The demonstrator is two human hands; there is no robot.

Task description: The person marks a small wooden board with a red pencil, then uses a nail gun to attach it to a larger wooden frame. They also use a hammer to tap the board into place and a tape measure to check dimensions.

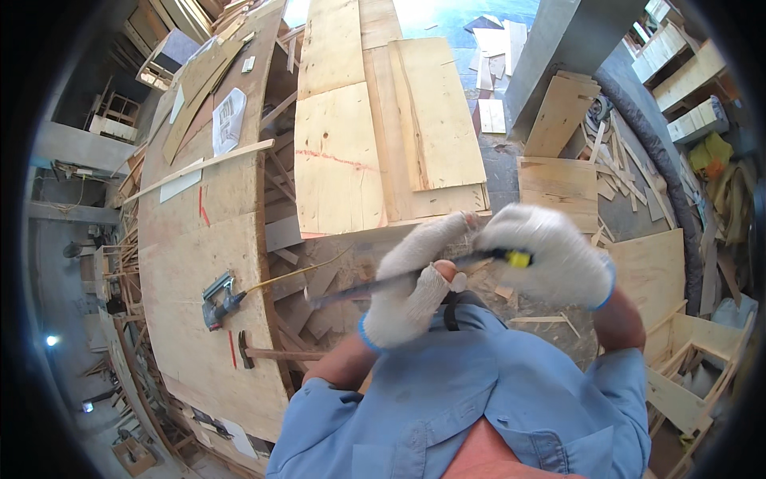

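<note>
Both my hands wear white knit gloves with blue cuffs and are raised in front of my blue shirt. My left hand (407, 291) is closed around a long, thin dark bar (351, 292) with a yellow-and-black end (519, 259); its exact kind is too blurred to tell. The left thumb tip shows bare through the glove. My right hand (546, 239), smeared by motion, is at the yellow end and appears curled round it. Beyond the hands lie pale plywood panels (343, 152), with red marks on one of them.
On the wooden workbench (183, 295) at left lie a nail gun (220, 302) with a yellow hose and a hammer (271, 354). A wood strip (199, 172) crosses the bench. Wood offcuts (630, 172) litter the floor near a grey pillar (558, 48). An open wooden frame (694, 375) stands at right.
</note>
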